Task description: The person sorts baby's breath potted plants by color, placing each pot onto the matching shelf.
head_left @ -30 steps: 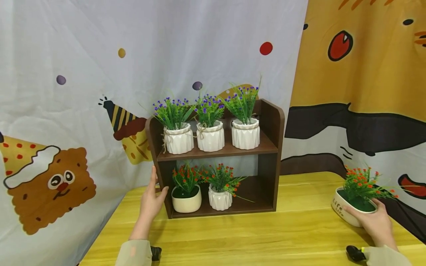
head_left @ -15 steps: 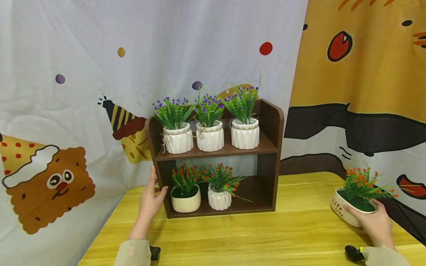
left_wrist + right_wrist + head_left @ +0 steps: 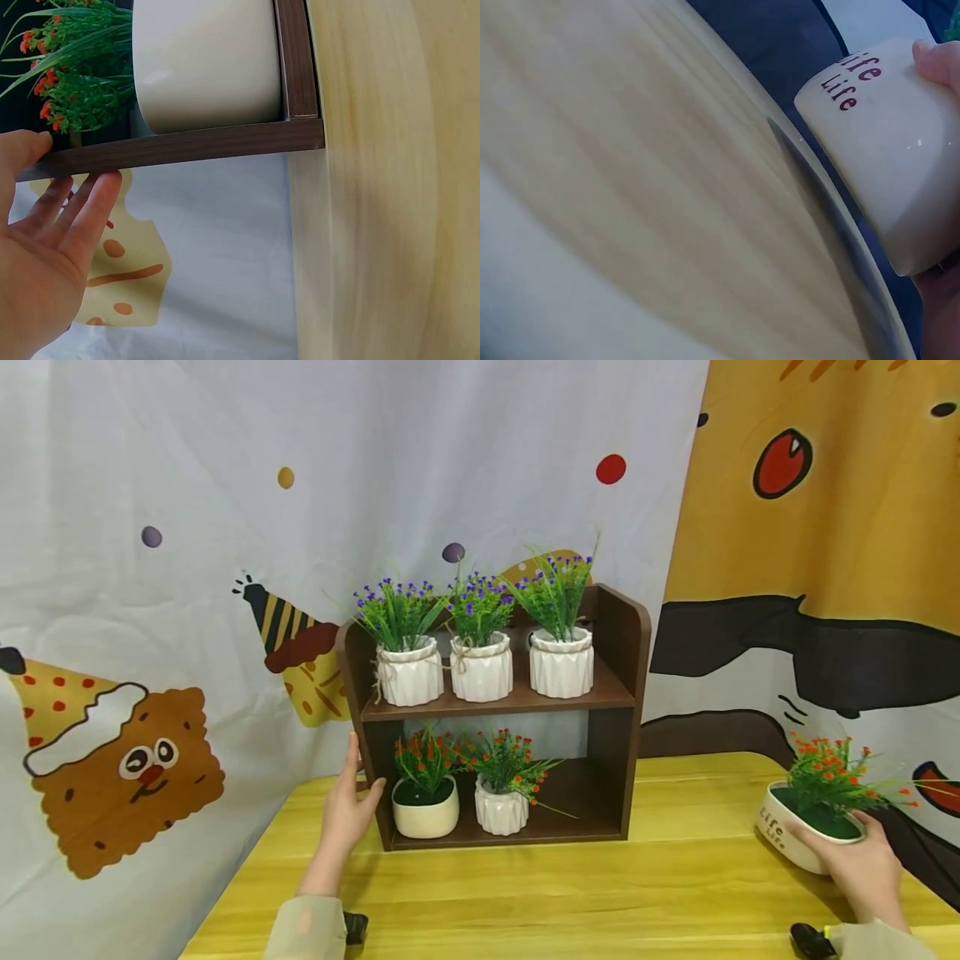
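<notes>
A dark brown two-tier shelf (image 3: 498, 841) stands on the table. My left hand (image 3: 347, 814) is at its left side panel (image 3: 225, 144). The left wrist view shows straight fingers against the panel's outer face and the thumb across its front edge. My right hand (image 3: 866, 864) grips a cream oval flowerpot (image 3: 787, 839) lettered "Life", with orange-red artificial flowers (image 3: 828, 768), held tilted at the table's right side. The thumb lies on the pot's wall (image 3: 900, 150) in the right wrist view; most of that hand is out of that frame.
Three white ribbed pots (image 3: 409, 677) with purple flowers line the upper tier. A cream pot (image 3: 426, 814) and a white ribbed pot (image 3: 501, 810) with red flowers occupy the lower tier's left and middle. A cartoon-printed curtain (image 3: 187, 610) hangs behind the wooden table (image 3: 525, 893).
The head view has shifted slightly, so everything sits a little further right in it. Both hands keep their places on the shelf and the flowerpot.
</notes>
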`<action>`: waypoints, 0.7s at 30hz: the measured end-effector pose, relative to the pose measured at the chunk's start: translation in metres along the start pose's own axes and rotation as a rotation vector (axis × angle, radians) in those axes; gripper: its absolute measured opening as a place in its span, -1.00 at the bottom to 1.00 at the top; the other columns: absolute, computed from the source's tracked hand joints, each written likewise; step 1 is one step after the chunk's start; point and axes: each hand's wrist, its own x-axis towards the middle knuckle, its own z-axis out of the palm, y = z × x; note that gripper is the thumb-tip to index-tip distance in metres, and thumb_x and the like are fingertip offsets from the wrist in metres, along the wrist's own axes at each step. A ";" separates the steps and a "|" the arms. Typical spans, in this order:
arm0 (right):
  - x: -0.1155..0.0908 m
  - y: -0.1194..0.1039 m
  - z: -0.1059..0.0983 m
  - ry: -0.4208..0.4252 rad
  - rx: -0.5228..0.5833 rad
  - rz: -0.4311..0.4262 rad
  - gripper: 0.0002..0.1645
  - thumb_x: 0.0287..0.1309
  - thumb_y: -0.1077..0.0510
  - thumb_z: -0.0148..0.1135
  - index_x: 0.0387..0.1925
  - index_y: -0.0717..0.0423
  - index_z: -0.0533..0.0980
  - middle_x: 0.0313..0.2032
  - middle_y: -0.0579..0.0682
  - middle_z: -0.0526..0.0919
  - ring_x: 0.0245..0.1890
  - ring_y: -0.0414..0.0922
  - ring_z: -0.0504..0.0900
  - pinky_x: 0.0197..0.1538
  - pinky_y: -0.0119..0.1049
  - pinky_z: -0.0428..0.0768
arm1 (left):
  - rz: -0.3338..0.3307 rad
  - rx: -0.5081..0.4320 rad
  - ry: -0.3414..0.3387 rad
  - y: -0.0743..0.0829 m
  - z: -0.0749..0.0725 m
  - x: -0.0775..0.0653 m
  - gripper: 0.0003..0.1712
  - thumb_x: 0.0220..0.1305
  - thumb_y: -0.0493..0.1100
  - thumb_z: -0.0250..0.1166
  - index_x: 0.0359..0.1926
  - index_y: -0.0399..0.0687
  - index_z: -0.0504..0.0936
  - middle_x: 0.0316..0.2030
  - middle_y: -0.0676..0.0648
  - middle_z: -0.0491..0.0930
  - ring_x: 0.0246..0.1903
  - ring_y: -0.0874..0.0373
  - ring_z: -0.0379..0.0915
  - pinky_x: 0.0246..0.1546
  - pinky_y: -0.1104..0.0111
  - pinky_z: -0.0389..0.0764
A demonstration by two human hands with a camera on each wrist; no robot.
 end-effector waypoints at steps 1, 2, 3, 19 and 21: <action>0.001 0.000 0.000 -0.005 -0.012 -0.003 0.41 -0.04 -0.37 0.34 0.48 0.33 -0.19 0.37 0.51 -0.01 0.30 0.43 0.06 0.24 0.31 0.15 | -0.002 0.001 0.002 0.000 0.000 -0.001 0.08 0.22 -0.30 0.34 0.56 0.18 -0.15 0.14 -0.44 0.46 -0.19 -0.31 0.56 -0.29 -0.12 0.55; 0.002 -0.001 -0.001 -0.010 -0.022 -0.007 0.41 -0.04 -0.37 0.34 0.48 0.33 -0.19 0.38 0.51 -0.02 0.30 0.44 0.04 0.24 0.31 0.14 | -0.005 0.002 0.000 0.000 0.000 -0.001 0.09 0.22 -0.30 0.35 0.56 0.19 -0.15 0.14 -0.44 0.46 -0.18 -0.31 0.56 -0.29 -0.12 0.55; 0.003 -0.002 -0.001 -0.013 -0.032 -0.010 0.41 -0.05 -0.38 0.34 0.48 0.33 -0.18 0.38 0.51 -0.04 0.31 0.44 0.02 0.23 0.32 0.13 | -0.007 0.002 -0.001 0.000 -0.001 -0.002 0.09 0.22 -0.30 0.35 0.56 0.18 -0.15 0.13 -0.44 0.46 -0.19 -0.31 0.56 -0.30 -0.12 0.55; 0.013 -0.046 -0.025 -0.030 -0.069 -0.292 0.31 0.09 -0.26 0.30 0.45 0.44 -0.20 0.22 0.66 0.11 0.11 0.53 0.19 -0.01 0.36 0.27 | -0.016 -0.011 -0.016 0.003 -0.003 0.001 0.08 0.24 -0.29 0.33 0.56 0.20 -0.16 0.18 -0.43 0.42 -0.15 -0.30 0.56 -0.24 -0.11 0.57; 0.013 -0.055 -0.028 -0.018 -0.059 -0.338 0.27 0.11 -0.22 0.31 0.44 0.45 -0.17 0.16 0.67 0.17 0.02 0.50 0.27 -0.17 0.22 0.38 | -0.017 -0.015 -0.021 0.003 -0.003 0.001 0.07 0.24 -0.30 0.33 0.56 0.17 -0.15 0.18 -0.44 0.41 -0.15 -0.30 0.57 -0.24 -0.10 0.58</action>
